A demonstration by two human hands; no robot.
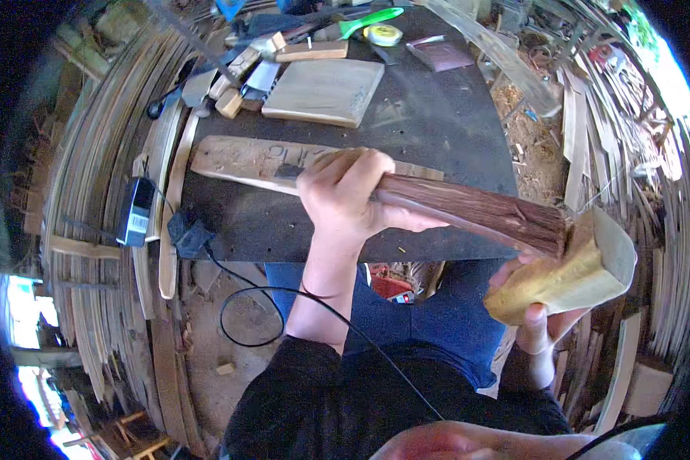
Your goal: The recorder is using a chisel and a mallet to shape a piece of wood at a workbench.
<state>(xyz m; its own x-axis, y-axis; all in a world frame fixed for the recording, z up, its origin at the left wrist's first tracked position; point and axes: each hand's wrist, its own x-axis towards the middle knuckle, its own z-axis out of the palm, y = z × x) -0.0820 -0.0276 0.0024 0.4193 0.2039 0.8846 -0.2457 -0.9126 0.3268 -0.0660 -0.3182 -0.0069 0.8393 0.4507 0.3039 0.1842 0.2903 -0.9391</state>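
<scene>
My left hand [345,188] is closed around one end of a dark brown, rough-grained wooden bar [479,211]. The bar slants right and toward me over the table's near edge. In my right hand [540,326] is a yellowish wooden block [556,280] with a pale, flat end, gripped from below with the thumb on its near side. The bar's far right end meets or overlaps the block; I cannot tell if they touch. Under my left hand, a light wooden plank [234,157] with dark marks lies across the dark tabletop [452,115].
A square wooden board [326,90] and small wood offcuts [230,102] lie farther back, near a green-handled tool [372,21], a yellow tape measure [382,34] and a maroon flat packet [441,55]. A black cable [337,310] loops by my left arm. Stacked wood strips [103,192] line the left.
</scene>
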